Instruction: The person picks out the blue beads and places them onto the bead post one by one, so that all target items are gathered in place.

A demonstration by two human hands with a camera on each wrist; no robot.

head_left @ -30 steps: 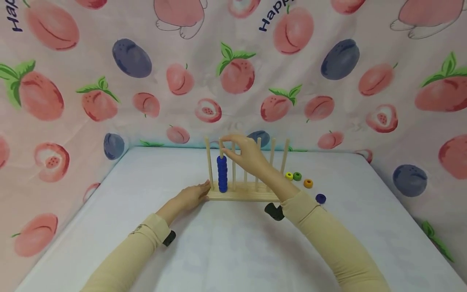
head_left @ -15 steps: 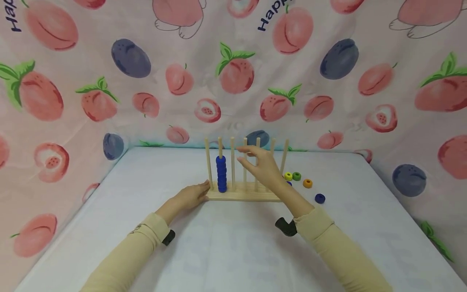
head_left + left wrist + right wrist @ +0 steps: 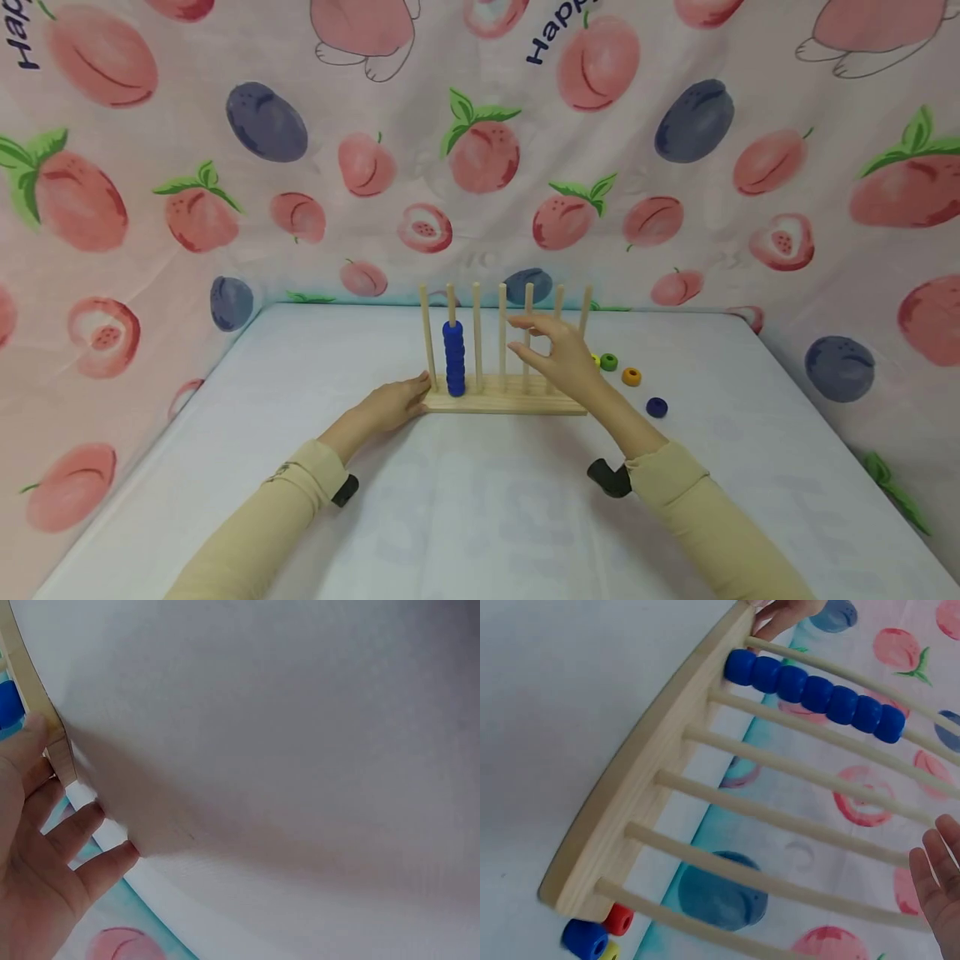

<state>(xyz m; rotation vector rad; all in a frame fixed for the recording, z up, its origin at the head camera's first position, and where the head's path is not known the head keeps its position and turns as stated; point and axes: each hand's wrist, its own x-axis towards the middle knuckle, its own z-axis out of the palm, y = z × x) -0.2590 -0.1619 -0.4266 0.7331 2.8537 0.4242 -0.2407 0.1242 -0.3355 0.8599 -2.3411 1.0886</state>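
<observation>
A wooden bead abacus with a long base (image 3: pixel 495 404) and several upright rods stands mid-table. Blue beads (image 3: pixel 454 358) are stacked on its second rod from the left; the other rods look bare. My left hand (image 3: pixel 390 406) holds the base's left end. In the left wrist view, that hand's thumb (image 3: pixel 31 733) lies on the wood, with the index finger at the end and the others spread. In front of the right-hand rods hovers my right hand (image 3: pixel 558 354), thumb and fingers apart, nothing between them. Its fingers (image 3: pixel 934 877) also show in the right wrist view.
Loose beads lie right of the abacus: green (image 3: pixel 609 362), orange (image 3: pixel 632 377) and dark blue (image 3: pixel 657 407). By the base's right end, the right wrist view shows red (image 3: pixel 618 919), blue (image 3: pixel 583 937) and yellow (image 3: pixel 610 951) beads. A fruit-print cloth (image 3: pixel 360 108) hangs behind.
My right hand has left the top of the blue-bead rod, its fingers parting, and moved right and slightly down. The left hand keeps its place on the base.
</observation>
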